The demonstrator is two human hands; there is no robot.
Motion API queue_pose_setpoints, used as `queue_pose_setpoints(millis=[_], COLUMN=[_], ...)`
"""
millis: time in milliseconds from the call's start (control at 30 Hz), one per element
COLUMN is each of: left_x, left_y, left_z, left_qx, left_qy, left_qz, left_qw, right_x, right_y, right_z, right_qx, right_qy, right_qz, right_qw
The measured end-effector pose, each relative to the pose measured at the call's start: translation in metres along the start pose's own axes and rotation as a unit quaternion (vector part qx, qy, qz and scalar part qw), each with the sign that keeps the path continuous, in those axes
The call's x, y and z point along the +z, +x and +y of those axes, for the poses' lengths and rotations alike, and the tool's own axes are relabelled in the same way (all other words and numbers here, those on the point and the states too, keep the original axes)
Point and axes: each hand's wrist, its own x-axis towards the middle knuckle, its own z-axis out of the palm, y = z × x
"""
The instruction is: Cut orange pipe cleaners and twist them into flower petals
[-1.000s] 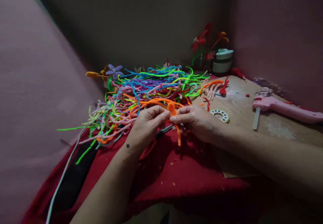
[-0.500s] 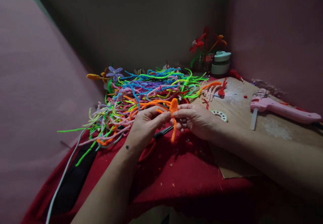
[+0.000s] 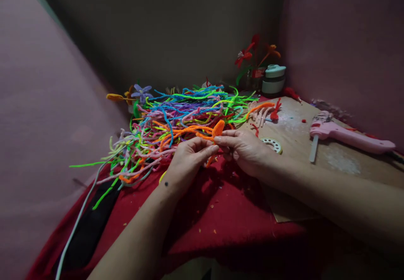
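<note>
In the head view, the person's L hand (image 3: 189, 153) and R hand (image 3: 244, 147) are meeting over the front edge of the pile, both pinching w/ thumb & index close together at the base of an orange pipe-cleaner petal (image 3: 218, 129). The petal is pointing up, its rounded shape already formed, while an orange tail (image 3: 210, 161) is hanging below the fingers, loose & apparently unfinished; the exact twist at the base is hiding behind the fingertips, so can't tell if it's fastened. No complete orange flower is showing in hand. Behind & to the L, a multicolored pipe-cleaner pile (image 3: 189, 107) is sprawling over a red cloth (image 3: 230, 221), w/ tiny scraps lying near the front. On the R, a tan board (image 3: 299, 145) is holding a white holed ring (image 3: 277, 146) & a pink hand tool (image 3: 353, 136), prob. a glue gun, w/ a pale stick jutting out. At the back, a red flower (image 3: 244, 56) is standing by a mint-lidded container (image 3: 274, 86); a lavender flower (image 3: 142, 92) is sitting far L. A white cord (image 3: 76, 225) is running past a black strip (image 3: 90, 233). Pinkish walls, L (image 3: 63, 124) & R, are flanking a dark bkgd; the room's looking dim.
</note>
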Motion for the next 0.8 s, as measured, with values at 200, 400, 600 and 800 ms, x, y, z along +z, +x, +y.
queue_pose_setpoints(millis=[200,400,600,800], left_x=[0.0097,0.0072,0.0076,0.0008], left_y=[-0.0029,-0.0022,-0.0058,-0.0026], left_z=[-0.0026,-0.0061,-0.0027,-0.0035], left_qx=[-0.032,-0.065,-0.077,-0.123], left_qy=[-0.094,-0.171,-0.222,-0.253], left_qz=[-0.015,-0.108,-0.159,-0.204], left_qw=[0.995,0.977,0.959,0.938], right_x=[0.0017,0.0004,-0.0048,-0.0016], right_y=[-0.0031,-0.0047,-0.002,-0.001], right_z=[0.0016,0.0033,0.0072,0.003], right_qx=[-0.003,-0.016,-0.051,-0.046], right_qy=[-0.007,-0.03,-0.044,-0.013], right_qz=[-0.021,-0.005,0.009,0.039], right_qw=[1.0,0.999,0.998,0.998])
